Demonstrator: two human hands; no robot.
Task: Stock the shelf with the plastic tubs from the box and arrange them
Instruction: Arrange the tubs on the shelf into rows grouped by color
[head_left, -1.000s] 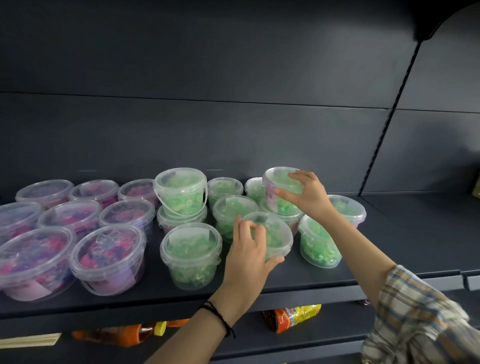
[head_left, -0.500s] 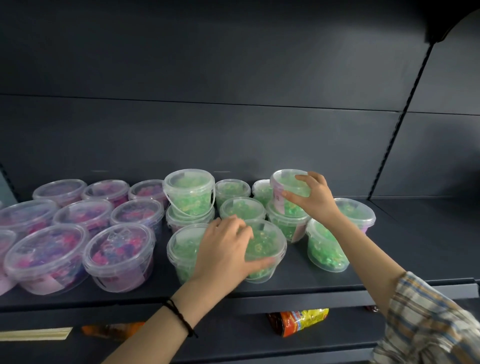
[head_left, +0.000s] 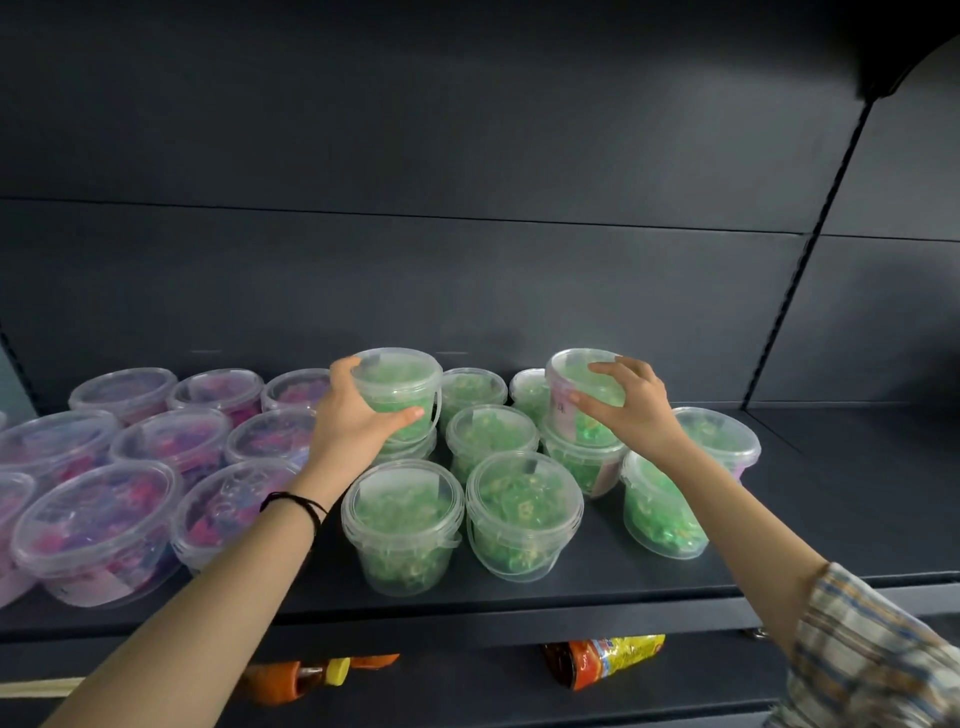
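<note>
Plastic tubs (head_left: 402, 525) crowd the dark shelf (head_left: 841, 519). Pink tubs (head_left: 98, 525) fill its left part in rows, and green tubs (head_left: 522, 514) stand in the middle, all with clear lids on. The left hand (head_left: 358, 421) grips a stacked green tub (head_left: 402, 384) that sits on top of another in the second row. Its thumb lies across the front wall and its fingers (head_left: 345, 366) curl round the rim on the far left side. A black hair band (head_left: 296, 506) circles that wrist.

The right hand (head_left: 631, 410) holds a second raised tub (head_left: 576, 382), which bears a pale label and seems to rest on a lower tub (head_left: 582, 462). The thumb presses the front wall and the fingers (head_left: 618, 366) bend over the lid. Just right of that stack, a tilted tub (head_left: 660, 514) leans at the front, partly behind the right forearm, with a rear tub (head_left: 722, 436) behind it. A plaid sleeve (head_left: 872, 660) covers the right upper arm. On the lower shelf (head_left: 467, 691) lie a yellow-capped bottle (head_left: 322, 675) and a labelled bottle (head_left: 608, 657) in yellow and red.
</note>
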